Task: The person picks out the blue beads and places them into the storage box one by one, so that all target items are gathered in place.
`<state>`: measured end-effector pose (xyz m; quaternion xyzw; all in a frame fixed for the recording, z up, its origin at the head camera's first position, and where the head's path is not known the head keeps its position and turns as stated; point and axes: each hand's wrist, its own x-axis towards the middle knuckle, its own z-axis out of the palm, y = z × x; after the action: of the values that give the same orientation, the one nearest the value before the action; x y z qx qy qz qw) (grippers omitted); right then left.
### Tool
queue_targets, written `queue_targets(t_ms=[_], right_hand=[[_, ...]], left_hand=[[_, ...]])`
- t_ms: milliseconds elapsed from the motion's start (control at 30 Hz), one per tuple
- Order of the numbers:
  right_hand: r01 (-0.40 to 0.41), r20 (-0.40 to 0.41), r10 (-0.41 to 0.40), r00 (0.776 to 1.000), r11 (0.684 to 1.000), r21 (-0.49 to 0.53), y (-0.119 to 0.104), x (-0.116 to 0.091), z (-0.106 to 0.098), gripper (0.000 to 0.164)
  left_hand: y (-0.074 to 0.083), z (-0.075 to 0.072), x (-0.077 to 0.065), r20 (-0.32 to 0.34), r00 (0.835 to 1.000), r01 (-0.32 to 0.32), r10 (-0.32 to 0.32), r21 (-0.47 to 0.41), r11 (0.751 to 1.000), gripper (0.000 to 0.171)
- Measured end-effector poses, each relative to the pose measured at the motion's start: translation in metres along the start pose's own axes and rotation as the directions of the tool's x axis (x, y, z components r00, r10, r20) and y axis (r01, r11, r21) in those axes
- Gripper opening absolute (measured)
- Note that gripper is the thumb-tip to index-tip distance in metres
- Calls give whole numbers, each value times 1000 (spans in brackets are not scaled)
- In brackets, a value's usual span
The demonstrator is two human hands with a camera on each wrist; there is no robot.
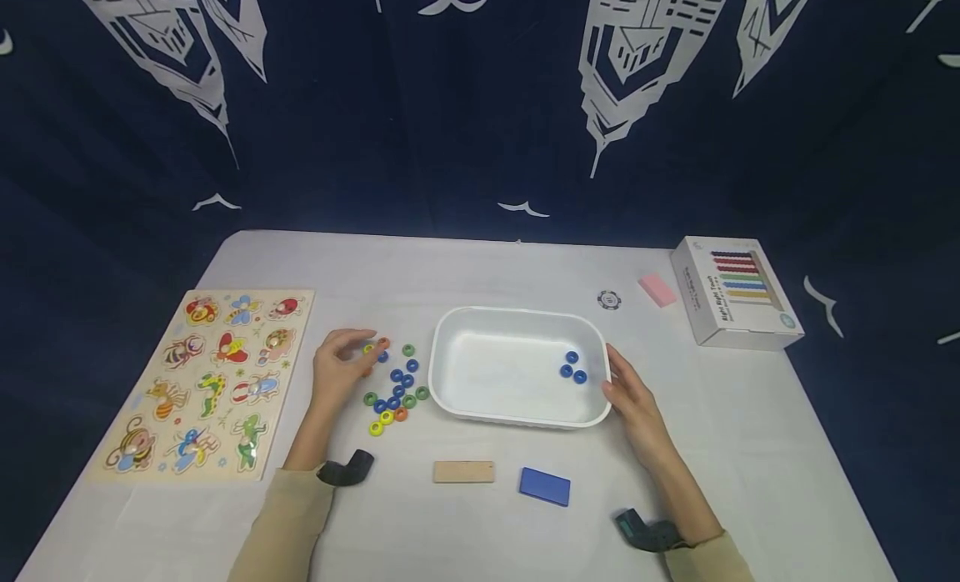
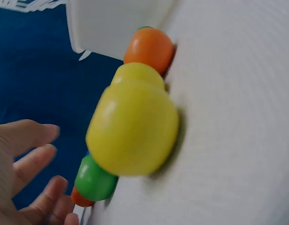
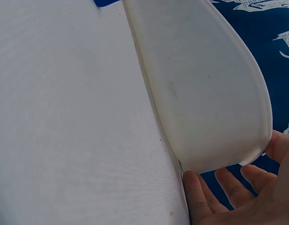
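Note:
My left hand (image 1: 341,369) hovers at the left edge of a scatter of small ring beads, its fingers apart. In the left wrist view, the fingertips (image 2: 53,185) are near a green bead (image 2: 95,180) and an orange bead (image 2: 79,199), and nothing shows between them. A yellow bead (image 2: 135,126) looms close to that camera. My right hand (image 1: 633,403) holds the right end of a white tray (image 1: 495,373), thumb over the rim and the other fingers outside the wall. Several blue beads (image 1: 580,377) lie inside the tray, near its right end.
An insect puzzle board (image 1: 217,382) lies at the left. In front of the tray are a wooden block (image 1: 463,472) and a blue block (image 1: 544,487). Behind it, to the right, are a round chip (image 1: 609,299), a pink block (image 1: 657,290) and a white box (image 1: 735,298).

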<state>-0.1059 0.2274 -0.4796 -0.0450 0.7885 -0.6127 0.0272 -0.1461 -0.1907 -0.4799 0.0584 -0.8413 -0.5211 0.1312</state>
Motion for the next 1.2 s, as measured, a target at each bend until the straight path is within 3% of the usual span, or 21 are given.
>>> queue_targets(t_ms=[133, 300, 600, 700, 867, 1000, 1100, 1200], right_hand=[[-12, -10, 12, 1000, 1000, -10, 0, 0, 1, 49], [-22, -20, 22, 1000, 1000, -17, -2, -2, -1, 50], [-11, -3, 11, 1000, 1000, 7, -3, -1, -2, 50], [-16, -4, 16, 1000, 1000, 10, -2, -1, -1, 50], [-19, -17, 19, 1000, 1000, 0, 0, -1, -1, 50], [-24, -21, 24, 999, 1000, -11, -1, -1, -1, 50], [-29, -25, 28, 999, 999, -17, -2, -2, -1, 49], [-20, -19, 20, 1000, 1000, -10, -3, -2, 0, 49]], left_hand=[[-10, 3, 1, 22, 999, 21, -23, 101, 995, 26], [-15, 7, 2, 33, 999, -24, 17, 220, 975, 25], [-6, 9, 1, 31, 997, -80, 74, 294, 952, 23], [6, 10, -1, -16, 992, -118, 127, 262, 958, 21], [52, 22, -4, -32, 984, -173, 177, 100, 980, 28], [93, 46, -7, 100, 983, -153, 155, -24, 988, 28], [111, 74, -6, 210, 962, -170, 176, -48, 984, 24], [119, 107, -2, 297, 930, -206, 217, -70, 976, 22]])
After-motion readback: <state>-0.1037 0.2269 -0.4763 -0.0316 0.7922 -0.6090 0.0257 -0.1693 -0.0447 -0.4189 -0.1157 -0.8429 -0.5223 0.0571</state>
